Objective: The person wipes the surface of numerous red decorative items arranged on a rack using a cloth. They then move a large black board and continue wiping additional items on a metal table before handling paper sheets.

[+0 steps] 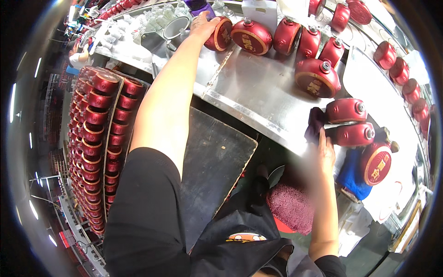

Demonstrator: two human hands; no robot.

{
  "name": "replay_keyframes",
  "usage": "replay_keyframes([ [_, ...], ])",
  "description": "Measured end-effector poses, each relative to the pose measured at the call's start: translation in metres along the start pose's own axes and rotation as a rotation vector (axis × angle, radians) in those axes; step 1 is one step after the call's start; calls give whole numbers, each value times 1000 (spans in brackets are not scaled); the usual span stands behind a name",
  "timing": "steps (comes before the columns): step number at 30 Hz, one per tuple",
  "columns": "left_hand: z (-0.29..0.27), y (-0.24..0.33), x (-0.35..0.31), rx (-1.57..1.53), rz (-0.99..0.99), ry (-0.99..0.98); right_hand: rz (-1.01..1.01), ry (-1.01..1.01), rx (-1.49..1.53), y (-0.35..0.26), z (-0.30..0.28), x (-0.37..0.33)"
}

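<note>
On the far side of the metal bench, my left hand (203, 28) curls over the left edge of a round, flat red bottle (221, 34) and grips it. My right hand (326, 152) is at the bench's right end, against the base of a red bottle (354, 134) lying on its side. A dark purple cloth (315, 123) is bunched at its fingertips, seemingly held in them. Another red bottle (347, 110) lies alongside. Several more, including one with gold characters (316, 78), stand between my hands. Clear stoppers or necks top the bottles.
A metal mug (176, 31) and clear glass pieces (159, 17) sit beyond my left forearm. Stacked red bottles (94, 134) fill racks at left. At right, a red bottle (376, 163) rests on blue cloth (354, 177). A pink textured cushion (290, 207) lies below the bench.
</note>
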State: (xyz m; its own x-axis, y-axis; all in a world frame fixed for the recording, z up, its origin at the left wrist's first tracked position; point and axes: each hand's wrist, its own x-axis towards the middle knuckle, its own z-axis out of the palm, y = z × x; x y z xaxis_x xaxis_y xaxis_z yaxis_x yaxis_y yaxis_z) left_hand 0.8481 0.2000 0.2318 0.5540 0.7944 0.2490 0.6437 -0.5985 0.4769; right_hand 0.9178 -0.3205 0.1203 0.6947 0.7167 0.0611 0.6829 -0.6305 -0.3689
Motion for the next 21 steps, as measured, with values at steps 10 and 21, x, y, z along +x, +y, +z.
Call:
replay_keyframes([
  [10, 38, -24, 12, -57, 67, 212, -82, 37, 470, 5, -4, -7],
  [21, -36, -43, -100, -1074, -214, 290, 327, -269, 1945, -67, 9, 17],
])
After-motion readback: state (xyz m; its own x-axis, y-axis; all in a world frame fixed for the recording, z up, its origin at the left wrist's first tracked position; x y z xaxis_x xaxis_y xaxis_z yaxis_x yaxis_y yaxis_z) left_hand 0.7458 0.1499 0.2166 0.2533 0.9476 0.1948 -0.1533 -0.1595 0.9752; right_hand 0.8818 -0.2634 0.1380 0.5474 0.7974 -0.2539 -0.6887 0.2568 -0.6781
